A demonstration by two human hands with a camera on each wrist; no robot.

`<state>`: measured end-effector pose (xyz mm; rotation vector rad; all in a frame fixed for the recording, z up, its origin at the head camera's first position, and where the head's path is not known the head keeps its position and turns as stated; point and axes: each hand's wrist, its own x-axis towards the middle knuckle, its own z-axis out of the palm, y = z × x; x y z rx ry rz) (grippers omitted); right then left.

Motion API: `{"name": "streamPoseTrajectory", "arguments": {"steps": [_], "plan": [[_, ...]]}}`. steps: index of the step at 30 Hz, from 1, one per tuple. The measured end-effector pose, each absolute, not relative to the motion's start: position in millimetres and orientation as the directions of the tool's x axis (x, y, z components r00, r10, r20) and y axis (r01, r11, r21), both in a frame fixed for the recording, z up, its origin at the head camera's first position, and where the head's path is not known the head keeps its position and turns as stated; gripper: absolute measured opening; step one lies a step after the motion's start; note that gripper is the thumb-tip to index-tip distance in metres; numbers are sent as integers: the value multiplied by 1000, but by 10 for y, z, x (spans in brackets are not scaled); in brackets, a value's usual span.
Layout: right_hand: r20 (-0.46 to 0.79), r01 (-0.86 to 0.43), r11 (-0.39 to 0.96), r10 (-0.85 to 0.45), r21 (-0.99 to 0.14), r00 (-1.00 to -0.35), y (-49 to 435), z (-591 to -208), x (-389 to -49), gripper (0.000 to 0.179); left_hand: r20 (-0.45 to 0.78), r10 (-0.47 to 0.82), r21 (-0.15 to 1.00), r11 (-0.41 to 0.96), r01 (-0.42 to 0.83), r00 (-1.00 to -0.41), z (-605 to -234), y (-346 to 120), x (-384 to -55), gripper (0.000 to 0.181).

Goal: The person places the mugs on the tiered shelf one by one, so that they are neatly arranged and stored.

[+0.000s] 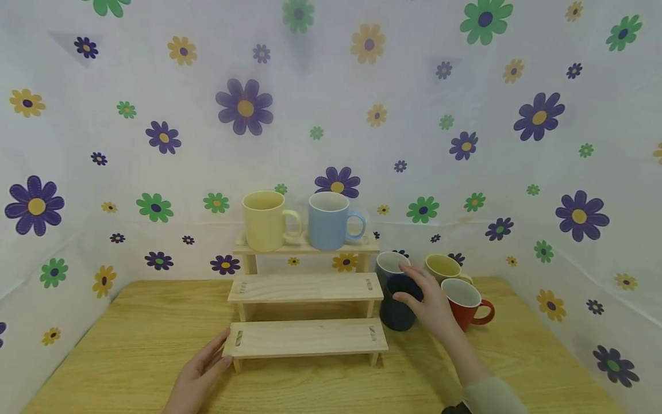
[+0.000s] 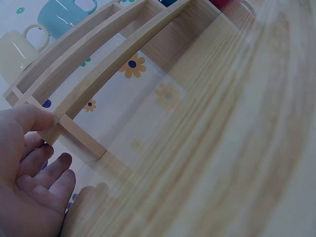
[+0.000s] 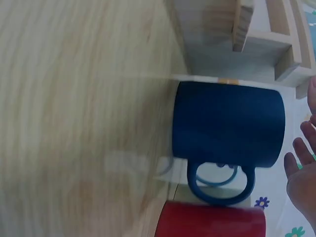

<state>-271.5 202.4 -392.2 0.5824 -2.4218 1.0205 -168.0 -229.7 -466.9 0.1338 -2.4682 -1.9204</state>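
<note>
A three-step wooden shelf stand [image 1: 305, 339] occupies the middle of the table. My left hand [image 1: 199, 371] grips the left end of its lowest step; the left wrist view shows the thumb over the board's corner and fingers bent beside it. On the right, my right hand [image 1: 426, 302] hovers over a navy mug [image 1: 397, 316], thumb and fingers spread apart around the rim's height. The right wrist view shows the navy mug upright on the table with its handle toward a red mug [image 3: 212, 222], and the right hand's fingers off its rim with nothing between them.
A pale yellow mug [image 1: 264, 224] and a light blue mug [image 1: 328, 224] stand on the top step, handles to the right. Behind the navy mug is a grey-blue mug [image 1: 385, 264]; another yellow mug [image 1: 443, 267] stands behind the red one. Flowered cloth [image 1: 310, 80] encloses the table.
</note>
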Motion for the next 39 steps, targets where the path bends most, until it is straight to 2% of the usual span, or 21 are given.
{"name": "streamPoseTrajectory", "arguments": {"steps": [16,24,33,39], "plan": [[449,-483,713,-259,-509,-855,2385,-4105,-2649,69,-46,-74,967,246,-63,-996,-4650,-2279,-1675,66],[378,-441,768,-279,-464,-883,2386,-4145,-2606,74,-46,-75,963,262,-65,-996,-4668,-2292,-1682,66],[381,-412,817,-259,-404,-888,2337,-4135,-2573,72,-66,-77,964,251,-83,-995,-4680,-2296,-1689,67],[356,-383,818,-237,-429,-904,2334,-4149,-2549,70,-65,-80,964,251,-84,-995,-4672,-2296,-1679,66]]}}
